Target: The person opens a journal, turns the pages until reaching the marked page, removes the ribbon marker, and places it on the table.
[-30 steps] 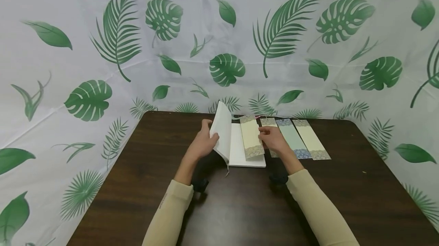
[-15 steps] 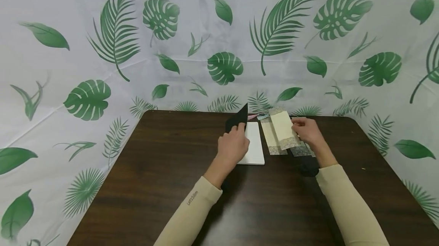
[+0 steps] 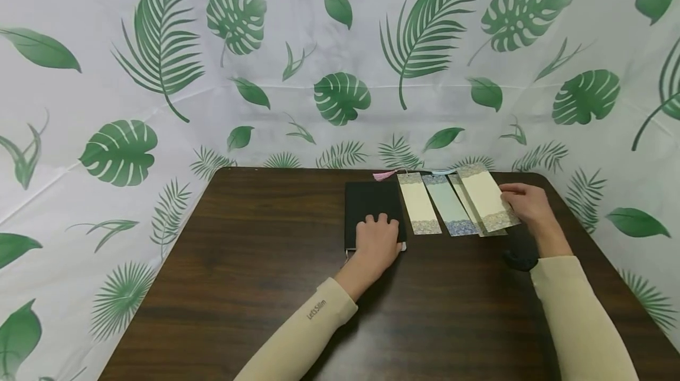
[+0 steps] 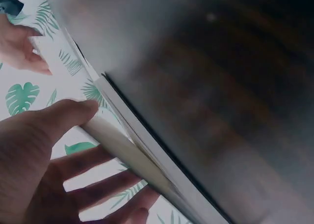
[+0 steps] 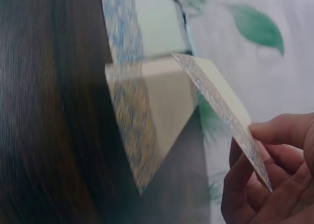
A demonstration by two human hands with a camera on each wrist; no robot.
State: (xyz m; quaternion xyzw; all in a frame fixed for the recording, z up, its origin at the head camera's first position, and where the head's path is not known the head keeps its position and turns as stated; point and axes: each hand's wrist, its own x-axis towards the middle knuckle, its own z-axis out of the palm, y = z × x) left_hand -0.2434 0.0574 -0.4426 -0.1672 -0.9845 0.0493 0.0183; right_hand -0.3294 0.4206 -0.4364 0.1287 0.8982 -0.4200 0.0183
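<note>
In the head view a black notebook (image 3: 373,207) lies on the table with its cover down. My left hand (image 3: 376,240) is over its lower right part, fingertips on the cover. The left wrist view shows the thumb (image 4: 83,111) at the notebook's edge (image 4: 137,155) and the fingers on the cover's far side, with white pages below. My right hand (image 3: 530,204) pinches a cream bookmark (image 3: 482,195) with patterned ends, tilted and raised above another cream bookmark. In the right wrist view this held bookmark (image 5: 225,111) stands at a slant between thumb and fingers.
A cream bookmark (image 3: 419,204) and a pale green one with blue ends (image 3: 449,205) lie right of the notebook. A cream bookmark (image 3: 468,207) is partly hidden under the held one. A pink tassel (image 3: 383,175) lies near the dark table's (image 3: 255,263) back edge. Leaf-patterned cloth hangs behind.
My left hand has swung the notebook's cover over to the right and closed it. My right hand has carried the cream bookmark away from the pages to the right, over the other bookmarks.
</note>
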